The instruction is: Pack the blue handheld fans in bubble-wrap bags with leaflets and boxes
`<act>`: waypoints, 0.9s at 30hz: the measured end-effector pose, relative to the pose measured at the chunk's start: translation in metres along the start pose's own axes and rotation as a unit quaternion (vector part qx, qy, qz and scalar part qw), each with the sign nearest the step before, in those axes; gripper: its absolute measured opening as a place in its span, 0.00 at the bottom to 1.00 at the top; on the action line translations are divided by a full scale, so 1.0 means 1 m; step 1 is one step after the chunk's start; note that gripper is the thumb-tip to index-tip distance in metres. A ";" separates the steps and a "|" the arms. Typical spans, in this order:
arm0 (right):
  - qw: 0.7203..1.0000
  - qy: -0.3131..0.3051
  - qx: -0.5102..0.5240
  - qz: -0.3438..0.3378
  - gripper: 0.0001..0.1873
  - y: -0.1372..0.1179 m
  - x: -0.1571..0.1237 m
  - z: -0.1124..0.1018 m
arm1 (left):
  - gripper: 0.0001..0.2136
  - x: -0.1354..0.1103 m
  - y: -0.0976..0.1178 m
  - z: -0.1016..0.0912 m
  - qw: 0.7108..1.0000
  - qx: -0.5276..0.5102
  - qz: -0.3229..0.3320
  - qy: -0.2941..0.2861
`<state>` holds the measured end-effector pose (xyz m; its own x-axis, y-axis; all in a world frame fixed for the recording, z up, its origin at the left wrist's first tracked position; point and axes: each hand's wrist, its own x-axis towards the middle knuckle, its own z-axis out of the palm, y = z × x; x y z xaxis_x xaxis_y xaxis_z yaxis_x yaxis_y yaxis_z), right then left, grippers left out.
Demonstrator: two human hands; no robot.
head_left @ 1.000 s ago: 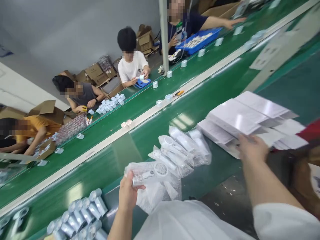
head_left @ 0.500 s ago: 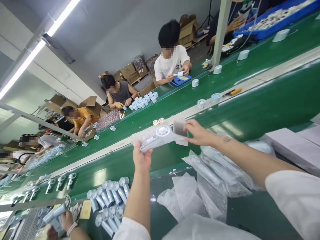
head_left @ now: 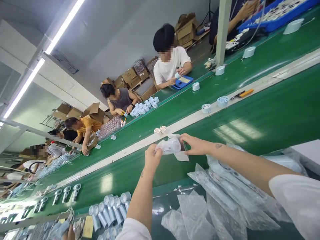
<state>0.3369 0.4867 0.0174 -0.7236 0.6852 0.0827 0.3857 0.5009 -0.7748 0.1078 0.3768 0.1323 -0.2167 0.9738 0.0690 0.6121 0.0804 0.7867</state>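
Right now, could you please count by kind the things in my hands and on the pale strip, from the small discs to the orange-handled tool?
Bagged item in left hand: 1
White box in right hand: 1
Small discs: 2
Pale-blue round pieces: 2
Orange-handled tool: 1
Total: 7

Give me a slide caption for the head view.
Above a green belt, the left hand's grip holds a bagged item at an open white box in the right hand.
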 end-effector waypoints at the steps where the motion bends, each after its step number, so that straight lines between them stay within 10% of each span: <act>1: 1.000 0.003 0.001 -0.014 0.20 -0.003 0.000 0.000 | 0.05 0.000 0.005 0.003 0.999 0.040 0.018 0.013; 5: 0.999 0.012 -0.001 -0.040 0.20 -0.010 -0.002 0.004 | 0.07 0.004 0.023 0.027 0.984 0.170 0.030 0.041; 15: 0.999 0.023 -0.023 -0.004 0.31 -0.001 -0.010 0.006 | 0.17 0.035 0.070 0.072 0.912 0.364 0.027 -0.188; 21: 0.999 0.037 -0.001 -0.034 0.26 -0.002 -0.023 -0.015 | 0.20 0.023 0.053 0.064 0.861 0.419 0.157 -0.243; 27: 0.994 0.112 0.007 0.002 0.08 -0.027 -0.021 -0.026 | 0.20 0.017 0.032 0.102 0.830 0.482 0.110 -0.257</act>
<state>0.3562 0.4727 0.0534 -0.5763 0.7881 0.2164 0.3790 0.4924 -0.7835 0.2017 0.4172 0.0961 0.1835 0.9295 -0.3199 0.9718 -0.2206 -0.0837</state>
